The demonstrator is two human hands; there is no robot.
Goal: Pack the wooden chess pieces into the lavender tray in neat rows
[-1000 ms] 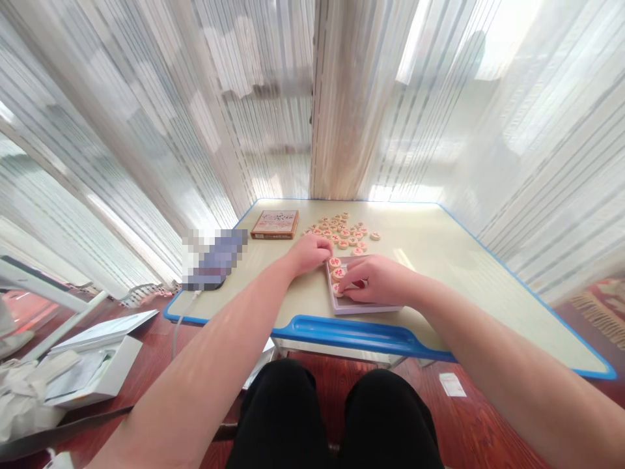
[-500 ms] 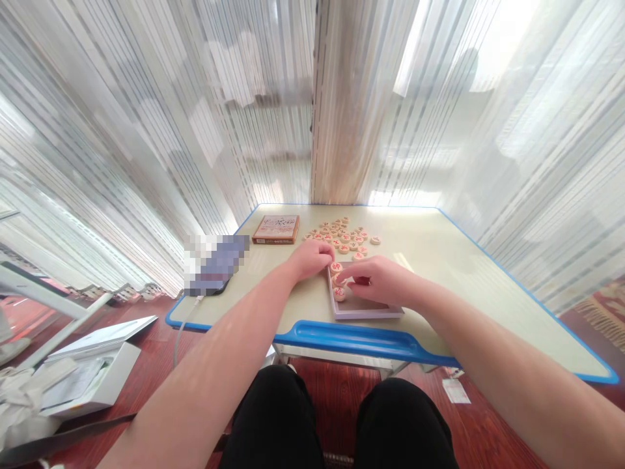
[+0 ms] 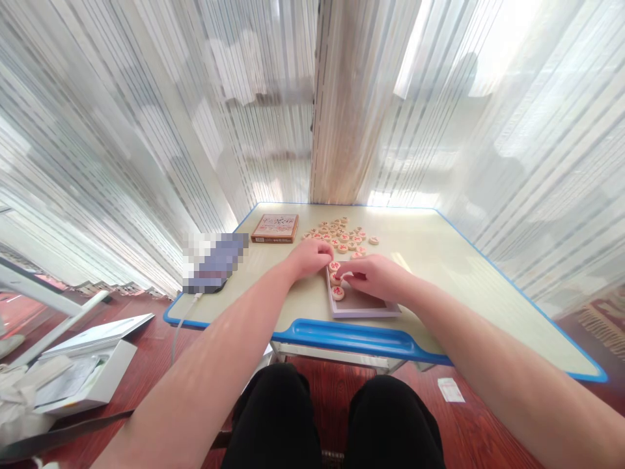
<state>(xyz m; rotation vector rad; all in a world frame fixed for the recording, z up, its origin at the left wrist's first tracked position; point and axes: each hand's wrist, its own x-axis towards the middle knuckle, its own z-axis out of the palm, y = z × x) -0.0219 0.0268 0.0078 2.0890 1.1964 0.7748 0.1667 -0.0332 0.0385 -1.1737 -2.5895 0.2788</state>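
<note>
A shallow open box point(image 3: 368, 313) with pale purple walls lies near the table's front edge. Along its left wall sit 3 round wooden Chinese chess pieces point(image 3: 337, 293) with red characters, in a column. My right hand point(image 3: 375, 277) reaches into the box from the right, its bent fingers on the middle piece point(image 3: 335, 279). At the far left corner of the box, my left hand point(image 3: 312, 256) is closed, its curled fingertips against the box edge; what lies under them is hidden. Beyond both hands, several loose Chinese chess pieces point(image 3: 343, 248) are scattered on the table.
A printed box lid point(image 3: 275, 228) lies at the back left of the table point(image 3: 454, 280). Nearer on that side is a phone point(image 3: 217, 264), partly pixelated, with a white cable point(image 3: 181, 326). A blue trough point(image 3: 351, 335) lines the front edge. An open white box point(image 3: 92, 374) stands on the floor.
My right fingers have settled lower onto the middle piece, showing the column more clearly. My left hand stays at the box corner. The whole view has shifted slightly.
</note>
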